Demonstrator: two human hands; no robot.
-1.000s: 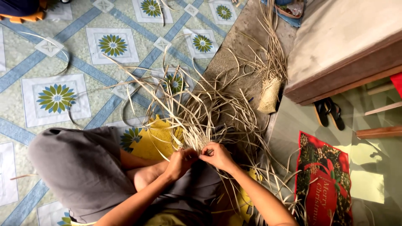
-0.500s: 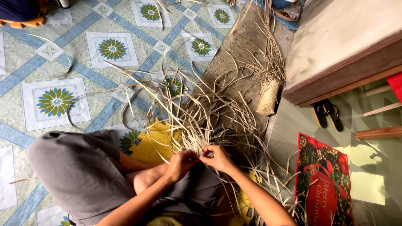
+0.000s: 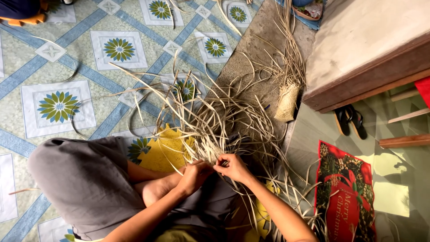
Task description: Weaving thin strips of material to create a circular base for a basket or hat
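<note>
Both hands are seen low in the head view, close together over the lap. The left hand (image 3: 195, 174) is curled, its fingers pinched shut on pale straw strips (image 3: 224, 130). The right hand (image 3: 233, 166) is just beside it, fingers likewise closed on strips of the same tangle. The strips fan up and outward from the hands, spread loose across the floor and over a yellow cloth (image 3: 163, 150) under the work. 1 bent knee in grey trousers (image 3: 85, 179) is at the left.

A small woven pouch (image 3: 286, 103), open-topped, lies well apart from the hands, with long unwoven strands sticking out of its mouth; whether anything else is inside cannot be told.

The floor is covered by a patterned mat (image 3: 58, 105) with blue bands and green flower squares; a bare brown strip of floor (image 3: 251, 54) runs beside it. A wooden platform (image 3: 367, 49) is at upper right, 2 black sandals (image 3: 350, 121) at its foot on glossy green tiles. A red printed bag (image 3: 345, 192) lies at lower right.
</note>
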